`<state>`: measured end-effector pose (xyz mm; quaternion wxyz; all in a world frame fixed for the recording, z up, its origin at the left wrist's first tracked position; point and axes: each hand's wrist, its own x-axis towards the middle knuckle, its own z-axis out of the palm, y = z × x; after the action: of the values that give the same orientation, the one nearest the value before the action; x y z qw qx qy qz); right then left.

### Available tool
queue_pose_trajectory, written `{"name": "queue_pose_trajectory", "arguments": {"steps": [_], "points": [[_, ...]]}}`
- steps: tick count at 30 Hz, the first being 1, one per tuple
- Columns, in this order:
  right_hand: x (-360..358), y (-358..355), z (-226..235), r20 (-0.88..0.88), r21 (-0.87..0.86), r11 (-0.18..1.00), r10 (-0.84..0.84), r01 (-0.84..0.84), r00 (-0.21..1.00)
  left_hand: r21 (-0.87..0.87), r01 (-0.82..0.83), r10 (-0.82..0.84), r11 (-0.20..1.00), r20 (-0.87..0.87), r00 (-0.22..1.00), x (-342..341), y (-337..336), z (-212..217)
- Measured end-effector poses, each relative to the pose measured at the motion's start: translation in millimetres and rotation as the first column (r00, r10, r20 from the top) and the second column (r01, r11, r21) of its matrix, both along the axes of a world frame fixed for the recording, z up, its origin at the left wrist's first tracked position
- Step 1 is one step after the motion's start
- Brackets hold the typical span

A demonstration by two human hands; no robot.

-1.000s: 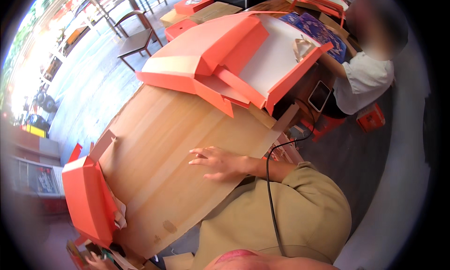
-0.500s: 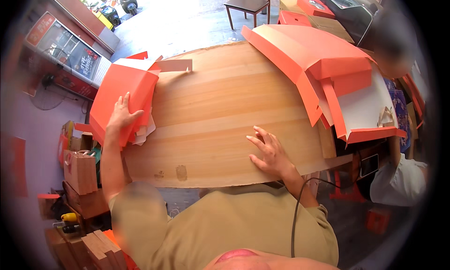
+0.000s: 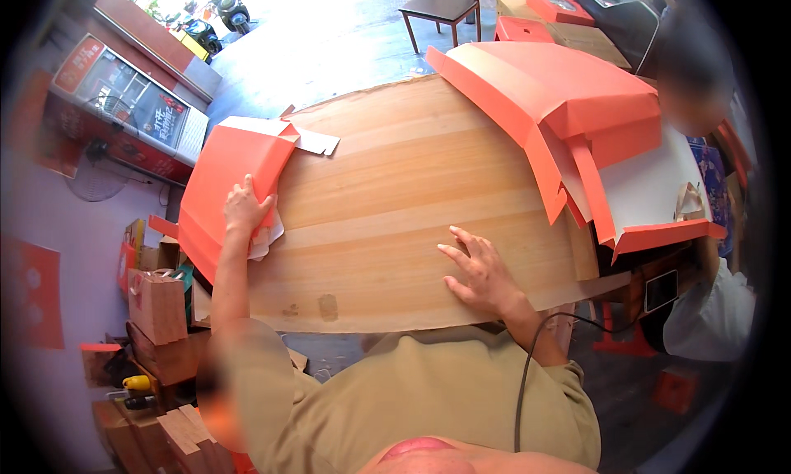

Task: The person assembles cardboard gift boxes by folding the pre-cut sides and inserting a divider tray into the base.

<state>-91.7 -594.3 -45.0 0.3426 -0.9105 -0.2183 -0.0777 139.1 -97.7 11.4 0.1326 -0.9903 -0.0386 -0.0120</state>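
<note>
My left hand (image 3: pixel 245 208) lies on the right part of a red-orange cardboard box blank (image 3: pixel 218 186), fingers spread. White flaps stick out from under the blank's right side and far end. My right hand (image 3: pixel 484 276) is empty, its fingers apart and slightly bent, at the near side of the wooden tabletop (image 3: pixel 387 194). To its right lies a larger pile of red-orange cardboard blanks (image 3: pixel 544 87), some with raised flaps and a white inner face showing.
On the right another person's white sleeve (image 3: pixel 710 313) reaches beside a phone (image 3: pixel 661 291). A dark cable (image 3: pixel 522 383) runs over my shirt. Paper bags (image 3: pixel 156 305) and boxes stand left of the table; a chair (image 3: pixel 439 7) stands beyond it.
The left blank now lies flatter, and the flap at its far end has dropped towards the tabletop. My left hand is still on it, slightly nearer; my right hand has barely moved.
</note>
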Motion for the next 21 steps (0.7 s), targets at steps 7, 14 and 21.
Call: {"name": "queue_pose_trajectory", "arguments": {"steps": [7,14,21], "points": [[-0.6,-1.5,-0.2,0.001,-0.013,1.000,0.013,-0.013,1.000,0.132,0.117,-0.125,0.984,0.056,0.991,11.0,-0.3,-9.3],[0.2,1.8,2.8,0.018,0.006,1.000,0.014,-0.014,1.000,0.223,0.133,-0.154,0.966,0.081,0.985,4.6,-10.4,-42.7],[0.7,-0.6,1.3,-0.008,-0.017,1.000,0.014,-0.014,1.000,0.083,0.022,-0.030,0.996,0.097,0.995,-16.9,-41.0,-2.8]]}}
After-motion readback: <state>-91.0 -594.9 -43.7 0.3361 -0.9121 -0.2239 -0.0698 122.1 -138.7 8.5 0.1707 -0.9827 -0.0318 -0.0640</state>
